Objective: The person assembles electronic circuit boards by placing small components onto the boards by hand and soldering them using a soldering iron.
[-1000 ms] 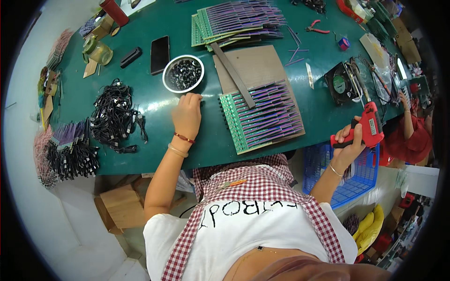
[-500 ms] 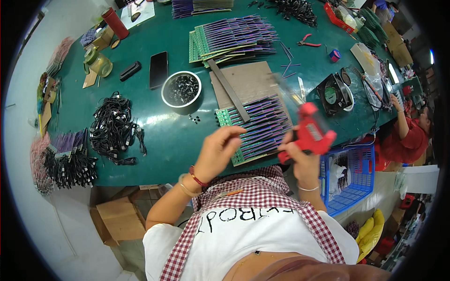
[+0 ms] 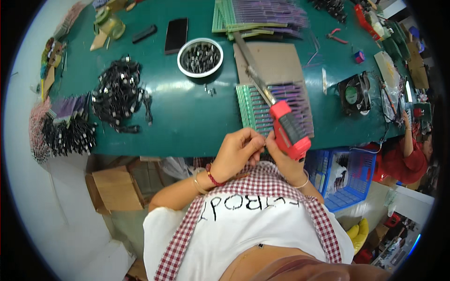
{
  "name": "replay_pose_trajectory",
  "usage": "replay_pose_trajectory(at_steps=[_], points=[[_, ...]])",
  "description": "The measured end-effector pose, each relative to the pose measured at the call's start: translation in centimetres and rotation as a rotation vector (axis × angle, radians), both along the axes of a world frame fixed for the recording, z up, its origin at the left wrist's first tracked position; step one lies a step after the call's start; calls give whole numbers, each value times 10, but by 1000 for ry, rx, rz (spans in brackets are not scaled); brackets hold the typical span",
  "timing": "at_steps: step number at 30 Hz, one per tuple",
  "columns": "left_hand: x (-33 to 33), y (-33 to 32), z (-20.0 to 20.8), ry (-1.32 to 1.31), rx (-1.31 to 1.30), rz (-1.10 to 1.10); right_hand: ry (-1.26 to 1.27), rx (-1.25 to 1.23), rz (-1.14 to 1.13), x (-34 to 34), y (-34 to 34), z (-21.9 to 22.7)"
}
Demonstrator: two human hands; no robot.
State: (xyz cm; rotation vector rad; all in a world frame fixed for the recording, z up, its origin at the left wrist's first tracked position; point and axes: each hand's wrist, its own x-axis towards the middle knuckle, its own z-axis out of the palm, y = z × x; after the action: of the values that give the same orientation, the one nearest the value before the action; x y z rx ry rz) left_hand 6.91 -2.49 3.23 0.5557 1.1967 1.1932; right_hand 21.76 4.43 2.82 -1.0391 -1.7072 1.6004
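Note:
A red-and-black soldering gun [image 3: 291, 127] is in my right hand [image 3: 287, 165]. Its long metal nozzle points up and left, across a green circuit board panel [image 3: 245, 104] with rows of purple and dark wires. My left hand [image 3: 239, 152] is closed in a pinch at the panel's near edge, close to the right fingertips. What lies between its fingers is too small to make out. Under the panel is a brown cardboard sheet [image 3: 274, 58]. A flat metal bar [image 3: 242, 47] lies slanted on it, partly behind the nozzle.
Beyond the cardboard lies a stack of wired panels [image 3: 267, 16]. Left are a white bowl of small black parts [image 3: 200, 58], a phone [image 3: 176, 36] and a heap of black cables [image 3: 117, 96]. Right are a small fan [image 3: 351, 95], red pliers [image 3: 336, 36] and a blue basket [image 3: 349, 182] below table level.
My two hands have come together at the panel's near edge. The soldering gun has swung left over the panel. The whole view has shifted, with the table higher in the picture.

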Motion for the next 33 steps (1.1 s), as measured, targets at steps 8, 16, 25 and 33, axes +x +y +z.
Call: replay_pose_trajectory(at_steps=[8,16,25,33], points=[[-15,0,-10,604,259,-103,-45,43,54,-2,-5,-7],[-66,24,-51,190,-115,-250,-13,-25,-19,37,1,-10],[-78,46,-57,164,-174,-432,-83,-193,-66,101,-18,-38],[-73,43,-58,114,-195,-354,-159,-208,-89,111,-30,-57]])
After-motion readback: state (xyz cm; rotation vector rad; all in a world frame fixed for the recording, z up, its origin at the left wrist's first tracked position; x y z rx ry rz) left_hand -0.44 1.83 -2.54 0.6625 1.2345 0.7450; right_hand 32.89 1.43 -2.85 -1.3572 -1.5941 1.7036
